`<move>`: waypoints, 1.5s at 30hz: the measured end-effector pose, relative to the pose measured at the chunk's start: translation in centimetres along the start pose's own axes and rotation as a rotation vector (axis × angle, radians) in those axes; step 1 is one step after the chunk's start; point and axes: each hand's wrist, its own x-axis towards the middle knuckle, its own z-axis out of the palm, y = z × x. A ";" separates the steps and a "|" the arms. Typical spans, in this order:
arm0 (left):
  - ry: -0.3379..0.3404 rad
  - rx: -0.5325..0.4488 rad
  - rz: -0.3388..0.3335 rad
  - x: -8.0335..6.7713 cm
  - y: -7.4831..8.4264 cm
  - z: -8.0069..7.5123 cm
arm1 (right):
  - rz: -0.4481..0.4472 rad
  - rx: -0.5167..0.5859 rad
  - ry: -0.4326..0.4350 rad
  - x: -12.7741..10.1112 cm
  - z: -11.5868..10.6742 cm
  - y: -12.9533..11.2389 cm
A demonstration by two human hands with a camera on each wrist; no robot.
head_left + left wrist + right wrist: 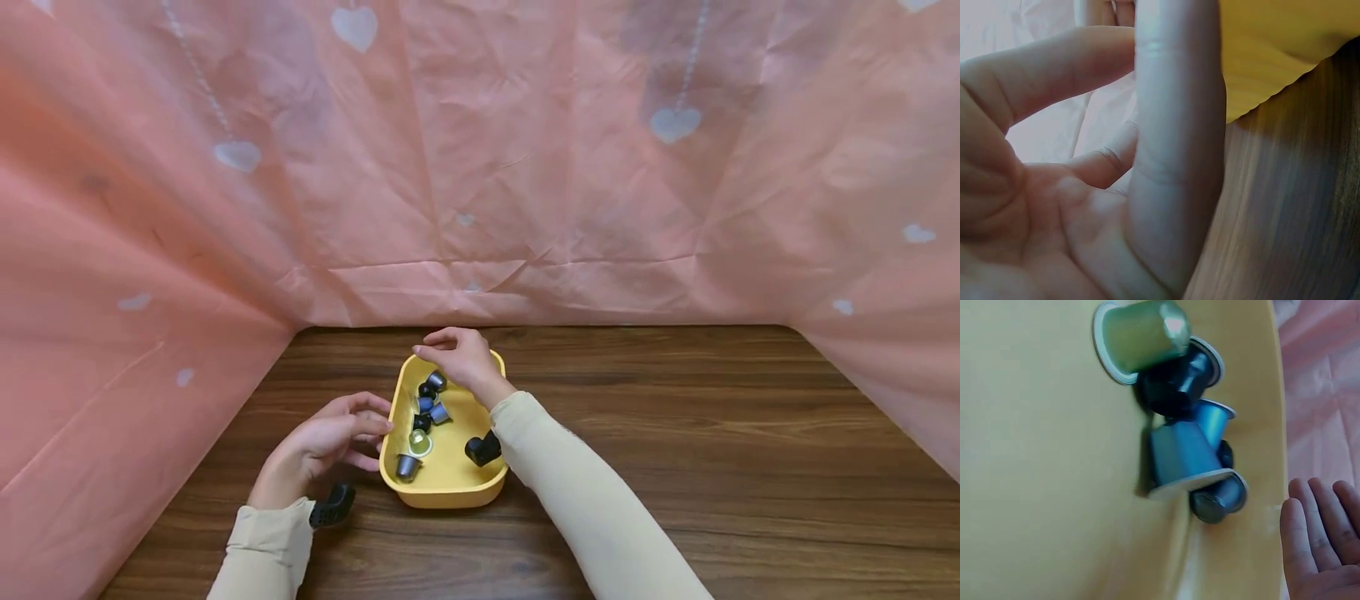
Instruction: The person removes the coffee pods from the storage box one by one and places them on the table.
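Your left hand [330, 442] rests open beside the yellow tray's [450, 487] left rim; your right hand [461, 358] hovers open over the capsules [427, 408] at its far end.

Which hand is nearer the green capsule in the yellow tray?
Left, marginally. The left hand rests outside the yellow tray, fingertips at its rim, level with the green capsule. The right hand hovers over the tray's far end, beyond the darker capsules.

You face a dark wood-grain table [675, 433] that runs out on every side of the work. Beyond it and to both flanks, a creased pink cloth [525, 167] with pale heart shapes [675, 123] hangs, evenly lit.
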 end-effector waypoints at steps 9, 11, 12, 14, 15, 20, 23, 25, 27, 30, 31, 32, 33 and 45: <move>0.008 -0.003 -0.008 -0.7 -0.7 -0.6 | -0.021 -0.058 0.050 0.6 2.0 1.2; 0.018 0.001 -0.011 -1.3 -1.0 -1.0 | -0.035 -0.061 0.034 0.7 2.6 1.1; 0.023 0.002 -0.011 -1.5 -1.1 -1.2 | -0.042 -0.067 0.027 0.7 2.9 1.1; 0.028 0.002 -0.012 -1.9 -1.3 -1.5 | -0.049 -0.081 0.017 0.8 3.4 1.1; 0.029 0.000 -0.011 -2.0 -1.3 -1.6 | -0.045 -0.089 0.013 0.8 3.6 1.0; 0.021 -0.015 0.005 -1.5 -1.0 -1.4 | -0.040 -0.136 0.017 1.1 3.1 1.2; 0.010 -0.026 0.021 -0.9 -0.5 -0.9 | -0.042 -0.159 0.017 1.2 2.3 1.1; -0.001 -0.033 0.027 -0.6 -0.2 -0.7 | -0.046 -0.177 0.010 1.3 1.8 1.2; -0.008 -0.035 0.032 -0.4 0.0 -0.6 | -0.044 -0.196 0.001 1.4 1.5 1.3; -0.013 -0.038 0.033 -0.4 0.0 -0.5 | -0.052 -0.234 -0.013 1.3 1.3 1.5; -0.013 -0.037 0.032 -0.3 0.0 -0.5 | -0.055 -0.245 -0.017 1.3 1.2 1.5; -0.012 -0.038 0.030 -0.3 0.0 -0.5 | -0.056 -0.253 -0.022 1.3 1.2 1.6; -0.011 -0.039 0.029 -0.3 0.0 -0.5 | -0.060 -0.264 -0.025 1.3 1.2 1.6; -0.023 -0.040 0.029 -0.1 0.0 -0.7 | -0.070 -0.396 -0.098 1.8 1.2 2.4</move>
